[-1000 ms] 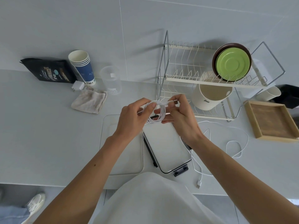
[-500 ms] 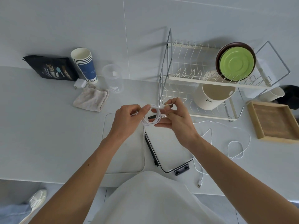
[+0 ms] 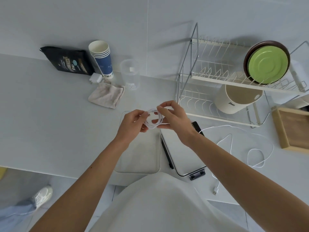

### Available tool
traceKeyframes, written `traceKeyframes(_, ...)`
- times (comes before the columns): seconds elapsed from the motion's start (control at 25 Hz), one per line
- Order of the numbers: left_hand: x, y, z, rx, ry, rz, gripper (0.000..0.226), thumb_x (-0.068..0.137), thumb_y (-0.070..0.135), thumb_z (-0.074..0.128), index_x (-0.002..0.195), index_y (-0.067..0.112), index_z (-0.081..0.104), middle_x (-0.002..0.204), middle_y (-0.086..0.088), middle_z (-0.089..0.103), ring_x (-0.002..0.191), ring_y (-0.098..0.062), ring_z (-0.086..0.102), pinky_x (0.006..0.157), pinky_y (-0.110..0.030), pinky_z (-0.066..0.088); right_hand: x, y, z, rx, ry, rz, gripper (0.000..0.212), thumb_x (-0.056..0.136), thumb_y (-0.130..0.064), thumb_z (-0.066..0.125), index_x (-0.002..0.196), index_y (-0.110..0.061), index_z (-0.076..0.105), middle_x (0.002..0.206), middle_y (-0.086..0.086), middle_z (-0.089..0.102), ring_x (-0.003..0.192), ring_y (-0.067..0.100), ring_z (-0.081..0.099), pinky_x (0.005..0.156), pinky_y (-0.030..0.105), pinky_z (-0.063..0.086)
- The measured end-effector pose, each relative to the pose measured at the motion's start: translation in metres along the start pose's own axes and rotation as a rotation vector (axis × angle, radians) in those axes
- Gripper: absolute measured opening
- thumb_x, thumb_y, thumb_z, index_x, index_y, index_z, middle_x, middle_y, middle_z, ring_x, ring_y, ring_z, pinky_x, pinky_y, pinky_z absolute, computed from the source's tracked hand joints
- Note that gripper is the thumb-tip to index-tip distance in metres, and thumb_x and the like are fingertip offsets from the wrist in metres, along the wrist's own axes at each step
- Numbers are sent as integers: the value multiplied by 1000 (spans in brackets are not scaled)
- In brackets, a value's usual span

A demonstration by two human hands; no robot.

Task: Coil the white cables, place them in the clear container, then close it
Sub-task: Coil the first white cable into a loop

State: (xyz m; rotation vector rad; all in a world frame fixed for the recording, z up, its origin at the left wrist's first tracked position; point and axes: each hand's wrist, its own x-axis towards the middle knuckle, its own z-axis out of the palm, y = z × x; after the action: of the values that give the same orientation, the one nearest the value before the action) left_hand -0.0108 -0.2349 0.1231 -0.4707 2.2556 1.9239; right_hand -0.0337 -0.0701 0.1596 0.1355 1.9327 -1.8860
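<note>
A small coil of white cable (image 3: 154, 119) hangs in the air between my two hands, above the far end of the clear container (image 3: 138, 169). My left hand (image 3: 133, 122) pinches the coil's left side. My right hand (image 3: 173, 117) pinches its right side with fingers curled round the loops. The container lies open on the counter, and its lid (image 3: 184, 156) with dark clasps rests beside it on the right. A second white cable (image 3: 234, 144) sprawls loose on the counter to the right, its USB plug (image 3: 215, 190) near the front edge.
A wire dish rack (image 3: 217, 81) with a green plate (image 3: 267, 64) and a cream pot (image 3: 237, 99) stands at the back right. A wooden tray (image 3: 292, 129) sits far right. Paper cups (image 3: 102, 59), a black bag (image 3: 66, 61), a measuring cup (image 3: 130, 74), a charger (image 3: 95, 78) and a cloth (image 3: 107, 96) sit back left.
Both hands have shifted slightly left with the coil, now over the container instead of the lid. The loops look tighter and more gathered. The loose cable has not moved.
</note>
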Motion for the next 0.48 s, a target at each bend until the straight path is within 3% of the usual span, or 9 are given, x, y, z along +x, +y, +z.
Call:
traceKeyframes(0.16, 3, -19, -9, -150, 44, -139, 22, 96, 17, 56, 113, 4, 64, 97, -9, 71, 81, -19, 69, 76, -33, 60, 19, 14, 17, 73, 37, 106, 16, 96, -20, 59, 107, -9, 59, 105, 19, 69, 87, 29, 71, 79, 38, 62)
traceKeyframes(0.28, 4, -35, -12, -219, 78, -229, 24, 91, 8, 57, 113, 6, 66, 105, -13, 70, 92, -23, 68, 81, -32, 57, 37, 30, 30, 51, 47, 183, 17, 96, -14, 56, 110, -6, 62, 109, 20, 66, 90, 28, 69, 75, 33, 62)
traceKeyframes(0.48, 12, -56, -13, -203, 151, -318, 29, 83, 11, 61, 112, 14, 65, 104, -6, 70, 91, -19, 65, 81, -32, 51, 61, 56, 46, 72, 90, 294, 15, 93, -6, 54, 104, -4, 65, 105, 18, 64, 93, 29, 67, 74, 33, 61)
